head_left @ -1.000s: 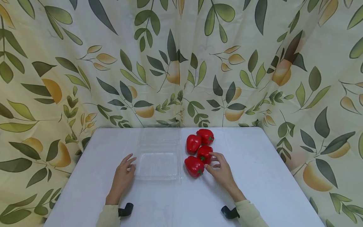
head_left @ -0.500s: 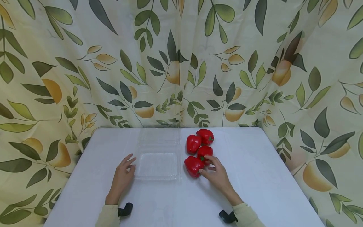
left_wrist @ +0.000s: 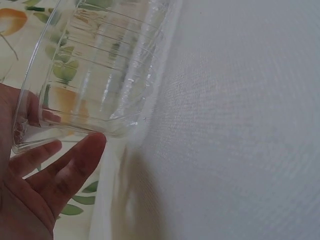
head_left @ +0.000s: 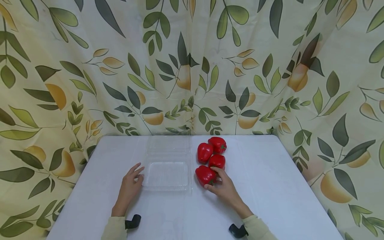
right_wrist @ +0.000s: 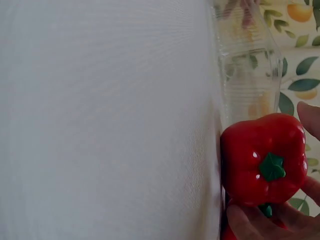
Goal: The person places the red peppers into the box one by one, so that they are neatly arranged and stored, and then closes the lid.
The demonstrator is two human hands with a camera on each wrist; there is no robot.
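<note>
A glossy red bell pepper [head_left: 205,175] with a green stem lies at the near end of a cluster of red peppers. Thumb and fingers of my right hand [head_left: 224,191] reach round its right side. In the right wrist view this bell pepper [right_wrist: 265,157] sits between the thumb, close at its edge, and the fingers beneath it. My left hand [head_left: 130,185] rests with loosely extended fingers at the left side of a clear plastic clamshell container [head_left: 167,190]. In the left wrist view the left fingertips are right at a corner of the container [left_wrist: 75,125].
Three more red peppers lie behind the near one: one pepper [head_left: 217,160] just beyond it, another pepper [head_left: 205,152] farther back and a third pepper [head_left: 217,144]. The container's lid [head_left: 168,144] is folded back. A leaf-patterned curtain [head_left: 192,66] hangs behind the white table [head_left: 270,186].
My right hand has shifted left and nearer, from beside the middle pepper to round the near one. The peppers and the left hand have stayed put.
</note>
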